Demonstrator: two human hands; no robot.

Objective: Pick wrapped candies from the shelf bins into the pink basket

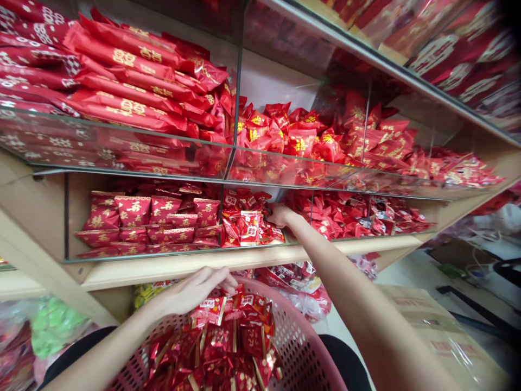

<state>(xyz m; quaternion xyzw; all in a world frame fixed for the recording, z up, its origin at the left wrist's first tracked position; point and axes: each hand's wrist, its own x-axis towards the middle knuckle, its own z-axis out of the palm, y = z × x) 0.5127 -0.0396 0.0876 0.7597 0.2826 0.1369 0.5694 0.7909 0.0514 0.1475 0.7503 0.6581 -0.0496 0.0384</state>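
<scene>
My right hand [279, 215] reaches into a lower shelf compartment, its fingers curled in among small shiny red packets [249, 228] with white lettering. Whatever lies within those fingers is too hidden to name. Over the back rim of a pink perforated plastic basket [317, 347] lies my left hand [205, 289], fingers stretched out and slightly bent. Its fingertips are at the top of the heap of red packets [220, 339] that fills much of the basket. The basket sits between the person's dark-clad knees.
Clear dividers split the wooden shelf [260, 258] into compartments. Matte red packets [134, 212] stand left, other red packets [342, 214] right. Long red packages [126, 70] fill the upper tier behind a clear front panel [171, 149]. A cardboard box [435, 331] stands on the floor.
</scene>
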